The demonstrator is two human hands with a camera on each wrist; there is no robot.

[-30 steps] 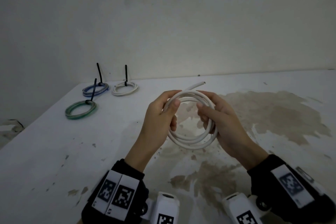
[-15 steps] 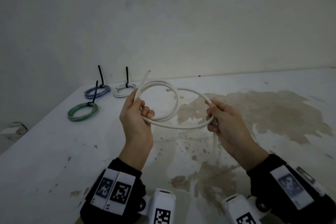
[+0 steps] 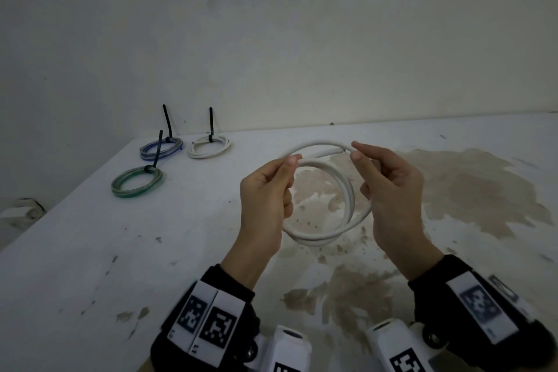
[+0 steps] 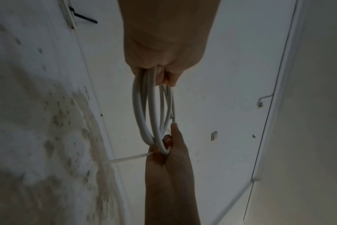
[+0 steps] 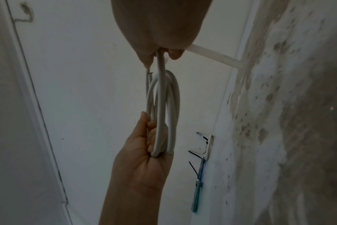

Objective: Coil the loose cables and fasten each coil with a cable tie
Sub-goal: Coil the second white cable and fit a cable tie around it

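Observation:
A white cable [image 3: 317, 237] is wound into a loose coil of a few loops and held above the table. My left hand [image 3: 291, 161] pinches the coil's left side between thumb and fingers; the left wrist view shows that hand [image 4: 162, 73] gripping the gathered loops [image 4: 138, 109]. My right hand [image 3: 356, 152] pinches the top loop near the cable's cut end [image 3: 341, 148]. In the right wrist view, the right hand [image 5: 164, 53] holds the coil [image 5: 173, 94] opposite the left hand [image 5: 150, 129]. A straight white length [image 5: 212, 56] sticks out of the right hand toward the table.
Three tied coils lie at the table's far left, each with a black cable tie standing up: blue [image 3: 161, 148], white [image 3: 208, 148], green [image 3: 137, 184]. The white table [image 3: 90, 266] has brown stains [image 3: 483, 190]. A wall runs along the back, and the table's left edge drops off.
The hands first spread apart, opening a wide loop with a tail hanging down, then came back together. The loops are gathered between them again, and the tail no longer shows in the head view.

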